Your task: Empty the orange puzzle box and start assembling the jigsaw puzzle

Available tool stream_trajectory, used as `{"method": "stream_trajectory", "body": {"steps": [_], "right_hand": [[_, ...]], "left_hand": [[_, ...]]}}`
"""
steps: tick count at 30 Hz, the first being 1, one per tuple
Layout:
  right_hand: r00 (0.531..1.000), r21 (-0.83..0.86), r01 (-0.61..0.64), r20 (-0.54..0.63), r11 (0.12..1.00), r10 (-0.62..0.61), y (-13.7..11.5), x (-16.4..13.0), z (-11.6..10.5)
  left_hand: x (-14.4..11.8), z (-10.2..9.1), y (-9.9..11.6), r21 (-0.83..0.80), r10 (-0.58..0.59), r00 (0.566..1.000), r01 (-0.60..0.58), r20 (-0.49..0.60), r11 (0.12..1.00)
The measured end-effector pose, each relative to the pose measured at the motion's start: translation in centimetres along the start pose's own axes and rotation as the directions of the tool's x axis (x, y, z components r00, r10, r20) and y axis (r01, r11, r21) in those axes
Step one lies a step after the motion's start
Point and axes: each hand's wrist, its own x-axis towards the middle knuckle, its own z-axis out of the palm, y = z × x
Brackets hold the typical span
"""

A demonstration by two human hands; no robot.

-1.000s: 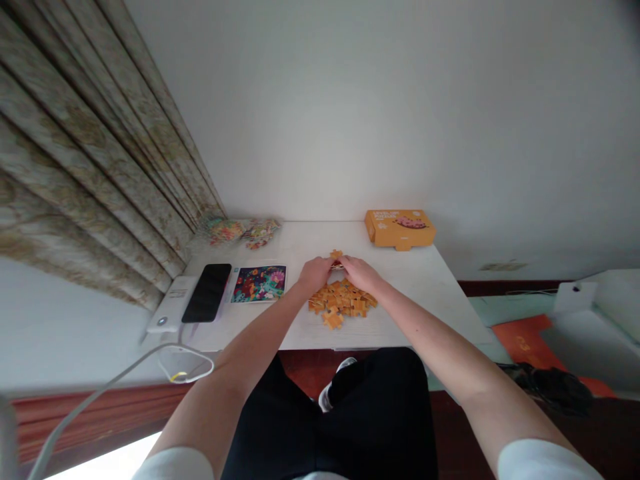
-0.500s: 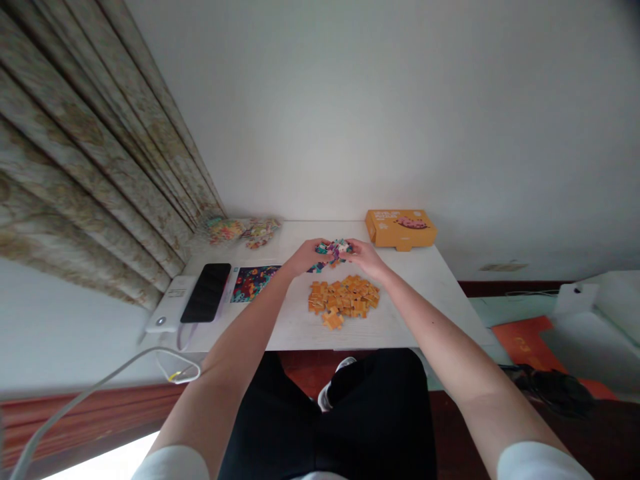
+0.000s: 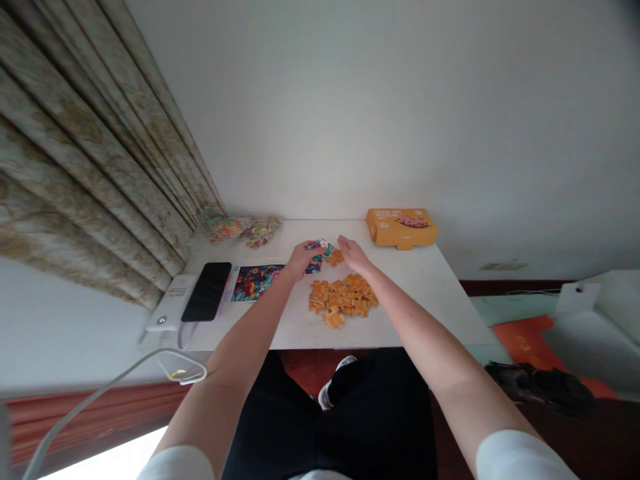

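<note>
My left hand is closed on a bunch of colourful jigsaw puzzle pieces, showing purple, teal and white. Just to the right, my right hand has its fingers stretched out, with nothing visible in it. Below and between the hands, a few orange-backed pieces lie on the white table. Nearer to me is a heap of orange puzzle pieces, most showing their plain side. A printed picture sheet lies left of the heap, partly covered by my left forearm and hand.
An orange puzzle box stands at the back right of the table. Clear bags of puzzle pieces lie at the back left. A black phone rests on a white box at the left edge, near a white cable.
My hands have parted. The left has shifted slightly left with puzzle pieces still in it, and the right has straightened its fingers. Orange-backed pieces now show between them.
</note>
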Motion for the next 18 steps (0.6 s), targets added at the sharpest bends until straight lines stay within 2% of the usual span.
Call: {"method": "stream_trajectory", "body": {"steps": [2, 5, 7, 11, 13, 18], "right_hand": [[0.990, -0.159, -0.144, -0.034, 0.977, 0.140, 0.1, -0.2, 0.3], [0.983, -0.291, -0.180, -0.025, 0.940, 0.181, -0.3, -0.6, 1.1], [0.981, -0.314, -0.188, -0.014, 0.930, 0.194, -0.8, -0.5, 1.5], [0.947, -0.311, -0.297, 0.024, 0.903, 0.319, -1.4, 0.7, 1.4], [0.938, -0.315, -0.303, 0.067, 0.899, 0.340, -1.2, 1.3, 1.0], [0.947, -0.306, -0.223, 0.156, 0.926, 0.280, -0.1, 2.0, 0.4]], "left_hand": [[0.3, -0.6, -0.1, -0.019, -0.002, 0.999, 0.001, -0.046, 1.000], [0.8, -1.2, -0.3, -0.051, 0.000, 0.995, -0.005, -0.097, 0.999], [1.1, -1.3, -0.5, -0.058, -0.006, 0.992, -0.001, -0.128, 0.998], [1.7, -1.0, -1.0, -0.020, -0.001, 0.981, -0.003, -0.195, 1.000], [2.0, -0.8, -1.2, 0.042, 0.014, 0.969, -0.004, -0.246, 0.999], [2.6, -0.2, -1.4, 0.251, 0.089, 0.940, -0.004, -0.328, 0.968]]}}
